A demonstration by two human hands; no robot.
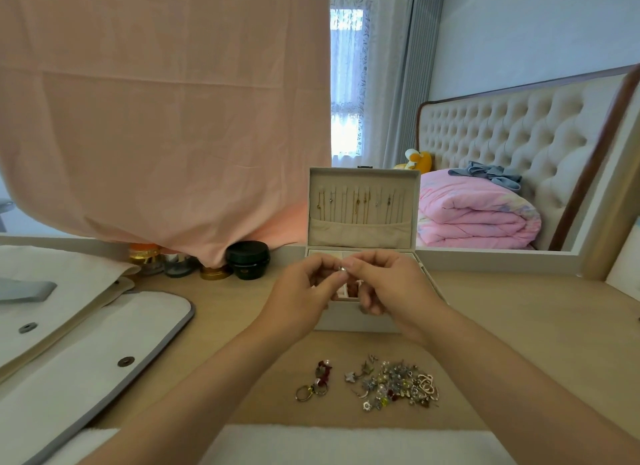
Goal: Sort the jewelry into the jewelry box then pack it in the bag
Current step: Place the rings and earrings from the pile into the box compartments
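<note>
A white jewelry box (pixel 356 321) stands open at the middle of the wooden desk, its raised lid (pixel 363 208) lined with hanging necklaces. Above the box's compartments my left hand (pixel 304 291) and my right hand (pixel 391 284) meet, both pinching one small silvery piece of jewelry (pixel 341 268) between fingertips. Near the front edge lies a heap of loose earrings and charms (pixel 398 383), with a few rings (pixel 317 381) just left of it. A white bag (pixel 69 343) with grey trim and snap buttons lies flat at the left.
Cosmetic jars (pixel 247 258) stand at the back of the desk under a hanging pink cloth (pixel 166 111). A mirror (pixel 502 146) behind the box reflects a bed. A white towel (pixel 346 444) lies at the near edge.
</note>
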